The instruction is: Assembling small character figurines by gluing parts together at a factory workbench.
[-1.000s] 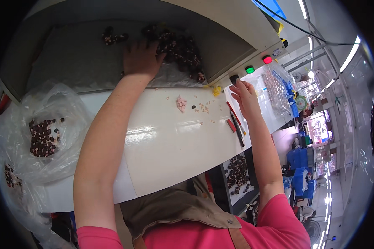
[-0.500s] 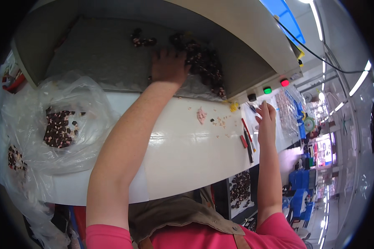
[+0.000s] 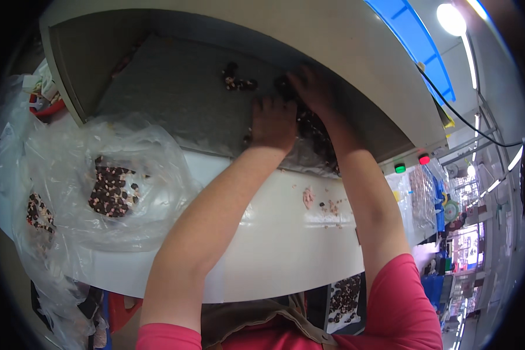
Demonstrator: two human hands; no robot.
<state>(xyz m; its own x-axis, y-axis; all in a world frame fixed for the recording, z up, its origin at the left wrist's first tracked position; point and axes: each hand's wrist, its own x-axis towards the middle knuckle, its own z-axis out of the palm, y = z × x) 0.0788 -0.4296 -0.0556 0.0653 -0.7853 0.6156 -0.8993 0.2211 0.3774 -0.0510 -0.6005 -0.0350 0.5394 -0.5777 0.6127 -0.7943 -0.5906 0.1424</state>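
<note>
Inside the wide, low opening of a grey machine, my left hand (image 3: pixel 273 123) lies flat with fingers spread on a grey sheet (image 3: pixel 169 93). It is at the left edge of a heap of small dark pieces with pink bits (image 3: pixel 317 137); their kind is not clear. My right hand (image 3: pixel 316 93) reaches over the far side of that heap, its fingers apart and partly in shadow. I see nothing gripped in either hand. Left of my hands, a smaller dark cluster (image 3: pixel 237 81) sits alone on the sheet. My right forearm hides part of the heap.
A clear plastic bag (image 3: pixel 163 198) with dark and pink pieces covers the white table's left side. Pink and pale crumbs (image 3: pixel 332 207) lie between my forearms. The machine's hood (image 3: pixel 356 64) overhangs my hands; a green button (image 3: pixel 399 168) and red button (image 3: pixel 424 158) sit at its right.
My right hand has moved from beside the buttons into the machine, onto the heap. My left hand stays at the heap's left edge. The whole view has shifted slightly.
</note>
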